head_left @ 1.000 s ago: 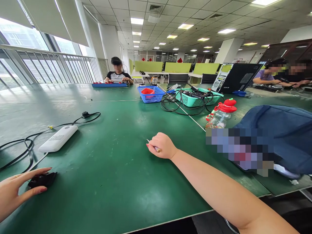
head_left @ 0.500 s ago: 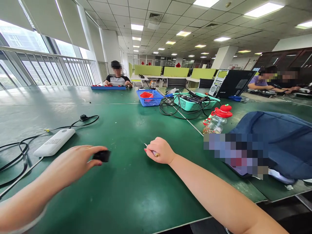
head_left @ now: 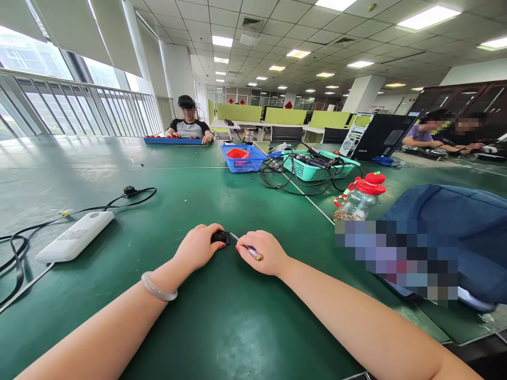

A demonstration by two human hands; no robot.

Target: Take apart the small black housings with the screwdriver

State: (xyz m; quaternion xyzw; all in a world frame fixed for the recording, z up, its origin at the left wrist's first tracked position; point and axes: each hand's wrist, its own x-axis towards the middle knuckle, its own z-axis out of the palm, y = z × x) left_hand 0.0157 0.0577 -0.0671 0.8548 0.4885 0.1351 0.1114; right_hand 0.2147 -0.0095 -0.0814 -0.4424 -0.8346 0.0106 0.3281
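My left hand is closed on a small black block-like part, gripped between thumb and fingers. What exactly the part is I cannot make out. Close on its right, my right hand is wrapped round a slim screwdriver with a clear handle and a gold-coloured end. The thin metal shaft points left, its tip at or very near the black part's right side; whether they touch is unclear. Both hands are low over the green table.
A white power bank with black cables lies at left. Farther back are a blue basket, a green basket of cables and a computer case. A red-capped bottle and blue backpack stand right. Other people sit beyond.
My left hand has moved right with the black part, bringing it up to the screwdriver's tip. The right hand has shifted only slightly and keeps its hold.
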